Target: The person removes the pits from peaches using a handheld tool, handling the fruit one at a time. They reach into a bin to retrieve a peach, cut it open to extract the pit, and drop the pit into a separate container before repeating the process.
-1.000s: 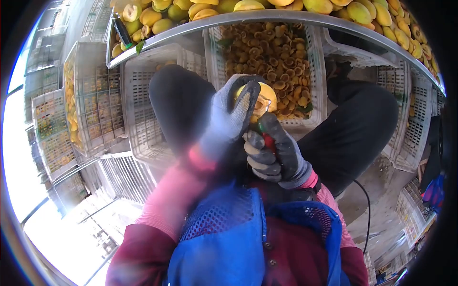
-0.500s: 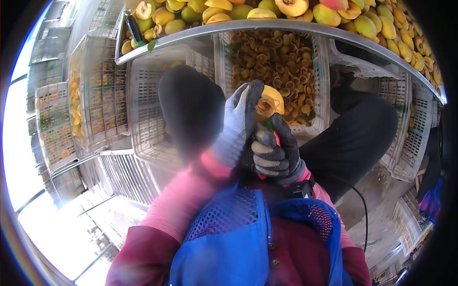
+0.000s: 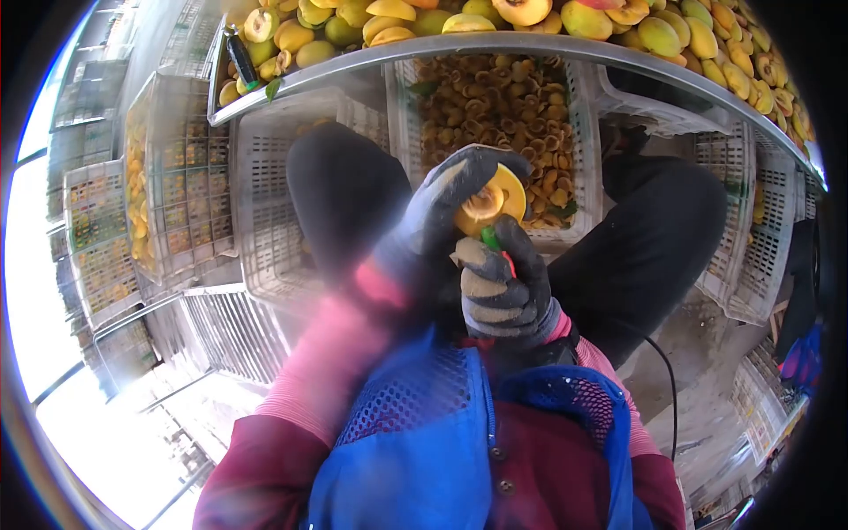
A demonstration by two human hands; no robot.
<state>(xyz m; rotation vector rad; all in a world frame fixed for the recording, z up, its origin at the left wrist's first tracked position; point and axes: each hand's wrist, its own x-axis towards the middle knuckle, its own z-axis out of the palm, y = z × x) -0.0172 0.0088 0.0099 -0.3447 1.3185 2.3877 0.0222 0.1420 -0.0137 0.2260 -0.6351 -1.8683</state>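
My left hand (image 3: 446, 196), in a grey and dark work glove, is closed around a cut yellow peach half (image 3: 510, 189). The cut face points up toward me, with a brownish hollow at its centre. Just below it, my gloved right hand (image 3: 505, 299) is wrapped around a small tool with a green and red handle (image 3: 491, 237). Its top end is close against the peach; the working tip is hidden, so its kind cannot be made out. Beneath both hands stands a plastic crate (image 3: 585, 168) holding many brownish, hollow fruit pieces (image 3: 495, 106).
A metal-rimmed table (image 3: 371, 64) heaped with whole and halved peaches (image 3: 658, 37) runs across the top. A dark bottle-like object (image 3: 240, 58) lies at its left end. Plastic crates (image 3: 265, 194) stand left, and more crates (image 3: 733, 230) right. A black cable (image 3: 673, 389) hangs at my right.
My left hand has turned the peach half, so more of its cut face shows, and its fingers now curl behind the far edge. My right hand has shifted slightly, still gripping the tool.
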